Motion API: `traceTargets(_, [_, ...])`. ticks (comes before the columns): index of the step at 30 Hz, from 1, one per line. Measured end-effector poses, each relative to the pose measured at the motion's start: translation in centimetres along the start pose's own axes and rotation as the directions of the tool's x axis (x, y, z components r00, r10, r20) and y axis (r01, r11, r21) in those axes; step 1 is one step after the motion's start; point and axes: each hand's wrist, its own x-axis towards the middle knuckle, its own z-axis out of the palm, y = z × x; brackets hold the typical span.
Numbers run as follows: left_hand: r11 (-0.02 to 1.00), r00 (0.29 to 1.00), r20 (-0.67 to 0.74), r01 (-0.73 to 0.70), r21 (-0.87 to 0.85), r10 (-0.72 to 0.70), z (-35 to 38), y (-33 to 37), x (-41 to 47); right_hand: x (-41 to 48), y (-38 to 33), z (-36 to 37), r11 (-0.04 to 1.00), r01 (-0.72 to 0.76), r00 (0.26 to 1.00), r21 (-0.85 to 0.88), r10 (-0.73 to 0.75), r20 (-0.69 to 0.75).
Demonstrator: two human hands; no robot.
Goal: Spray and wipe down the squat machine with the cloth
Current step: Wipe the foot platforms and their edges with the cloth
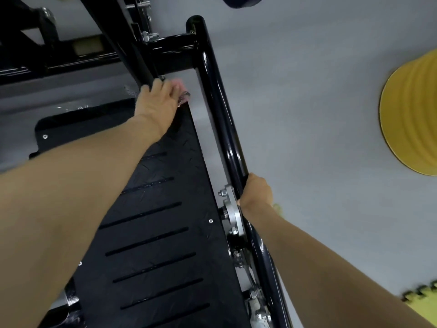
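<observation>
The squat machine's black footplate (165, 221), ribbed with long slots, runs from the bottom centre up to the middle. My left hand (160, 98) reaches to its far right corner and presses a pink cloth (182, 89) there, with most of the cloth hidden under the hand. My right hand (256, 191) grips the machine's glossy black side tube (217, 102), just beside a silver pivot bracket (233, 209). No spray bottle is in view.
More black frame members (71, 50) cross the top left. A yellow ribbed round object (411, 119) lies on the grey floor (319, 79) at the right. A yellow-green foam mat edge (423, 301) shows at the bottom right, and a dark round object (246, 1) at the top.
</observation>
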Motion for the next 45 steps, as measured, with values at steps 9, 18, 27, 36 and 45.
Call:
traceTargets(9, [0.957,0.956,0.099,0.284,-0.054,-0.278,7.4,-5.3,-6.3,0.7,0.4,0.8,0.999,-0.012,1.000,0.051,0.013,-0.007])
traceTargets(18, [0.771,0.810,0.245,0.584,-0.254,-0.533,12.4,-7.4,-13.4,0.7,0.4,0.7,1.000,0.000,1.000,0.008,0.000,-0.014])
traceTargets(27, [0.722,0.793,0.259,0.610,-0.327,-0.552,13.5,1.3,-21.9,-1.2,0.3,1.4,0.999,0.034,0.995,-0.030,-0.037,-0.092])
traceTargets(36, [0.959,0.989,0.142,0.072,-0.274,-0.034,14.0,6.9,-30.7,-9.7,1.8,8.8,0.923,0.304,0.934,-0.234,-0.337,-0.116])
traceTargets(45, [0.623,0.729,0.501,0.673,-0.399,-0.467,15.3,10.4,-38.1,-17.6,1.0,15.0,0.704,0.597,0.788,-0.385,-0.604,0.119])
